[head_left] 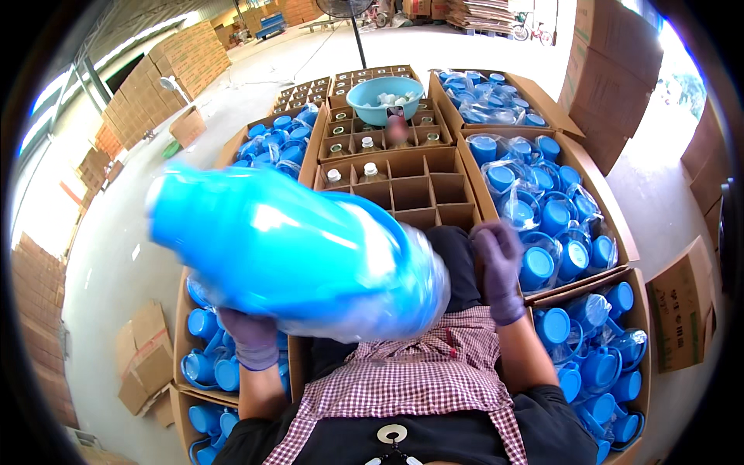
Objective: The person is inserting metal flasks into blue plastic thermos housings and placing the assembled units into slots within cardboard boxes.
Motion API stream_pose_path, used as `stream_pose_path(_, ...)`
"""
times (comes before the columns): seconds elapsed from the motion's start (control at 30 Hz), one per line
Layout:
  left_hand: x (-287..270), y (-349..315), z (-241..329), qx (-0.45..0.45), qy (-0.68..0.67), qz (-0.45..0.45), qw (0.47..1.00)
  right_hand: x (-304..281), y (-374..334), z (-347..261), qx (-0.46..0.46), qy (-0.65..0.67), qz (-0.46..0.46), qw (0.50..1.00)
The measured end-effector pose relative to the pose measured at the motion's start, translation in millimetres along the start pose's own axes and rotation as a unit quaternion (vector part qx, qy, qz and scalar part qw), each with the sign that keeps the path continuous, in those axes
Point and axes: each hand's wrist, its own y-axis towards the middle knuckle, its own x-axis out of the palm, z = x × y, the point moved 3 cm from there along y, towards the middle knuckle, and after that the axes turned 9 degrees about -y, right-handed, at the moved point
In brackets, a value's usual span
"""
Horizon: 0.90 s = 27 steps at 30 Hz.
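A large blue thermos jug (279, 240), partly wrapped in clear plastic, is tilted in front of my chest. Its narrow end points left, a curved handle runs along its upper right side, and motion blurs it. My gloved left hand (252, 333) supports the jug from below; most of its fingers are hidden behind it. To the right, apart from the jug, my gloved right hand (498, 267) has curled fingers above the edge of a carton of blue jugs (535, 267). Whether anything is between those fingers I cannot make out.
Ahead stands a divided carton (411, 160) with glass flask liners in some cells. A light blue basin (364, 101) with small white pieces and a phone (397, 124) rest beyond. More cartons of blue jugs (209, 372) flank me. A fan pole (359, 43) rises behind.
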Motion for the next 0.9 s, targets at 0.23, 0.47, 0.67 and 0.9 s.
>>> stream_pose_path(0.23, -7.2, 13.6, 23.0, 0.009, -0.046, 0.098, 0.994, 91.0, -57.4, -4.9, -0.226, -0.001, -0.147, 0.963)
stream_pose_path(0.47, -23.6, -2.8, 19.9, -0.084, -0.056, 0.057, 0.993, 98.8, 9.5, -20.1, -0.254, 0.037, -0.317, 0.913)
stream_pose_path(0.67, -26.5, -11.2, 0.4, -0.062, -0.068, 0.066, 0.994, 111.9, -2.5, 27.9, -0.220, -0.014, -0.258, 0.941)
stream_pose_path(0.9, -3.2, -6.6, 3.6, -0.068, -0.060, 0.101, 0.991, 107.5, -34.9, 64.0, -0.029, 0.007, -0.280, 0.959)
